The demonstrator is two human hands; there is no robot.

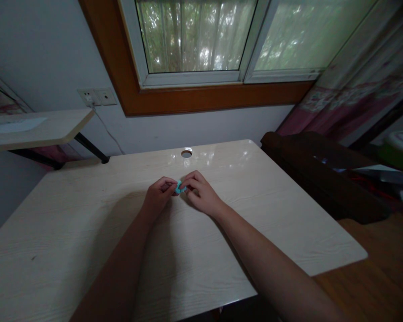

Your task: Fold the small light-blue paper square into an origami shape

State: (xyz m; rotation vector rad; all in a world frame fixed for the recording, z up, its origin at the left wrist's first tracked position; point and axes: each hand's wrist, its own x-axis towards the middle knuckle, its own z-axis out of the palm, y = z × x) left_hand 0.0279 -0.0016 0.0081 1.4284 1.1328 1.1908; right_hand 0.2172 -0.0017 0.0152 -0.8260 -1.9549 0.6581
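Teal piece (179, 187), tiny and perhaps folded paper, is pinched between the fingertips of the left hand (158, 195) and the right hand (201, 194), low over the middle of the bench (272, 201). Both hands grasp it. With so little to grip, a slack pinch could probably drop it, and pulling the hands apart might tear it.
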